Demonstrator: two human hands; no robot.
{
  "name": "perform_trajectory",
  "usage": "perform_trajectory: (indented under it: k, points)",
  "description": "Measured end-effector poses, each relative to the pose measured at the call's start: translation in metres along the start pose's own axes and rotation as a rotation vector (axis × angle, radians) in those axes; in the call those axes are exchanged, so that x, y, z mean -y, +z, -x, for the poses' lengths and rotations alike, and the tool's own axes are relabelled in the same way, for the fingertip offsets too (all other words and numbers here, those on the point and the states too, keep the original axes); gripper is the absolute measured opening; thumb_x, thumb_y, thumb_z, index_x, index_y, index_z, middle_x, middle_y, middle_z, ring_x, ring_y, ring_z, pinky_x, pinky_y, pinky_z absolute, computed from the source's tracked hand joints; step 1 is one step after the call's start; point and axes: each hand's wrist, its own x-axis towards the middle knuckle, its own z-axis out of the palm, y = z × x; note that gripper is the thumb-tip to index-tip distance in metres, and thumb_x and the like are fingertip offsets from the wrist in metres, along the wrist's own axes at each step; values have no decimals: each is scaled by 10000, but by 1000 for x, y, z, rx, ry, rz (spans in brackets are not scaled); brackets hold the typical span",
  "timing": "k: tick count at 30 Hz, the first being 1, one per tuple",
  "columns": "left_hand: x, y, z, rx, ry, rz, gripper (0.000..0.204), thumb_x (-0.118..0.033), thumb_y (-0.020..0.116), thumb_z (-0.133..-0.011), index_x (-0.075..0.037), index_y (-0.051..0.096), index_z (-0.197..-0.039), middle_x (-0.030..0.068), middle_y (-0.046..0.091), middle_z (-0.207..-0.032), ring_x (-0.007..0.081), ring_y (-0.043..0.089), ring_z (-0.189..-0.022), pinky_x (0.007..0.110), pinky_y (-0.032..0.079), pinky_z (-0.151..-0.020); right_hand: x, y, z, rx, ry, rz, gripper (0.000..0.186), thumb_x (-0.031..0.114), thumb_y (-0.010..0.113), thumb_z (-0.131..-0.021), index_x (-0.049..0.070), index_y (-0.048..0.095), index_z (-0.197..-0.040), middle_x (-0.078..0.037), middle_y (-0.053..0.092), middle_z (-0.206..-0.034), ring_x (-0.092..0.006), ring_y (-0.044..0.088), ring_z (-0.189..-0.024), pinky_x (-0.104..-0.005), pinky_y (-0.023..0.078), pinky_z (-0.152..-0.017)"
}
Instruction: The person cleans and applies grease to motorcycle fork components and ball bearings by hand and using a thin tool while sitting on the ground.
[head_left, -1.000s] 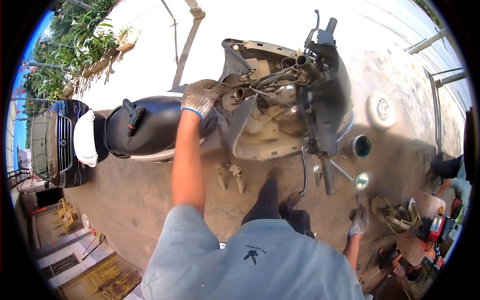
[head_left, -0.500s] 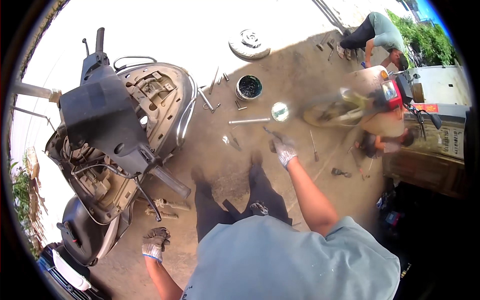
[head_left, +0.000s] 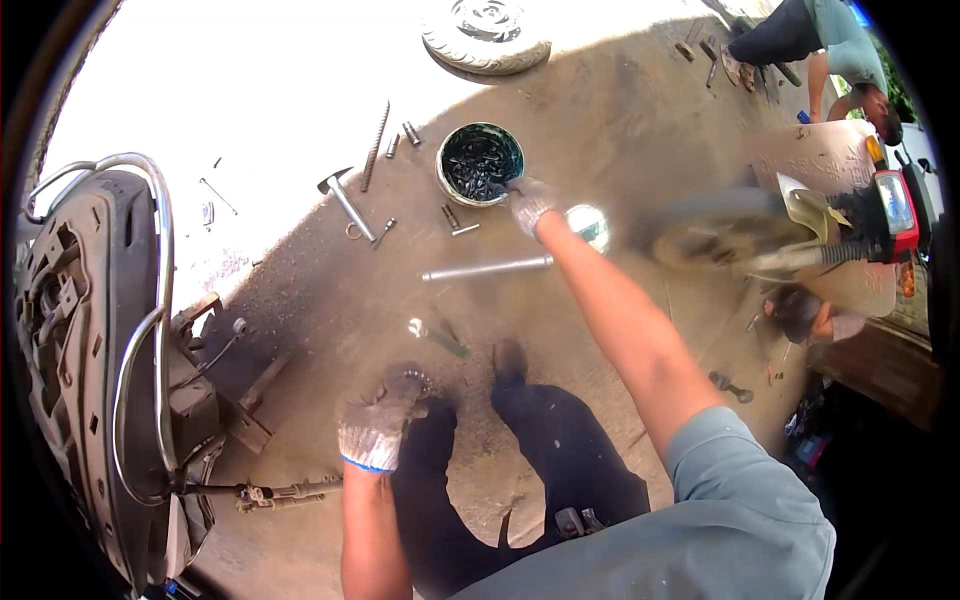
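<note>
Both gloved, our left hand clamps its fingers on a beaded piece, seemingly securing it; our right hand, fingers unreadable, meets the bucket on the ground, presumably corralling dark parts.

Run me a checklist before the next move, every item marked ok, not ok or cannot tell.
1. Gloves on left hand and right hand: ok, both gloved.
2. Right hand at the bucket: ok, at its near right rim.
3. Left hand's hold: cannot tell what, if anything, is in it.
4. Hammer clear of both hands: ok.
5. Floor near the right shoe free of tools: not ok, a tool lies ahead and left.
</note>
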Motion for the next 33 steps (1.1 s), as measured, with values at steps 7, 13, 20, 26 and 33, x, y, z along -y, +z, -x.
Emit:
perform_trajectory:
  k: [7,13,20,26,33]
  points:
    - [39,30,-139,-109,148,-118,209,-92,755,-908,36,759,-1073,106,759,-809,114,642,-541,215,360,-409,-2,83,-166,358,-90,646,359,269,555,-1001,138,736,-1282,-127,663,-1397,-331,654,-1272,-451,553,-1042]
    - [31,12,-174,-213,269,-204,189,-127,746,-905,11,781,-1031,65,754,-794,100,642,-572,221,393,-463,-7,145,-221,351,-91,720,344,254,520,-1021,124,717,-1271,-117,651,-1364,-304,645,-1230,-435,550,-1012]
    - [29,11,-180,-203,403,-244,231,-199,748,-933,-6,766,-1058,61,745,-800,98,629,-552,218,379,-440,-19,166,-237,343,44,461,301,233,506,-1024,112,713,-1206,-117,662,-1267,-290,648,-1134,-426,552,-954]
    - [32,2,-181,-136,378,-346,184,-132,714,-921,9,776,-1021,59,749,-812,116,666,-617,232,433,-512,-21,176,-244,355,103,327,274,215,494,-1026,101,710,-1150,-117,671,-1184,-278,651,-1053,-418,554,-905]
    - [36,5,-180,-111,423,-283,198,-104,720,-927,42,767,-1052,91,752,-871,145,693,-706,273,564,-620,-27,186,-246,357,168,194,255,194,481,-1028,88,706,-1084,-118,681,-1087,-264,654,-957,-410,556,-847]
